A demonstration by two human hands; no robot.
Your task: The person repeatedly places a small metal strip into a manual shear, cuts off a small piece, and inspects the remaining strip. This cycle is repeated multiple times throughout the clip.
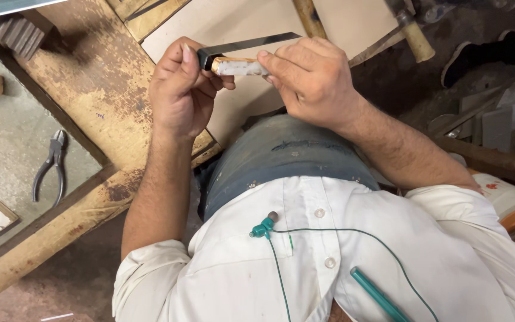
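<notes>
Worn wooden bench (96,89) underneath, pliers (52,164) lying off to the side; small knife (239,59) is gripped above it — left hand (180,89) curled round the handle, right hand (311,77) fingertips pinching its far end.

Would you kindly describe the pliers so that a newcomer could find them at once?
Start at the worn wooden beam running diagonally across the lower left, then look just above it to the grey floor. The pliers lie there alone, jaws pointing up, handles spread downward. They are the only dark metal tool on that patch, well away from the left hand.
</notes>
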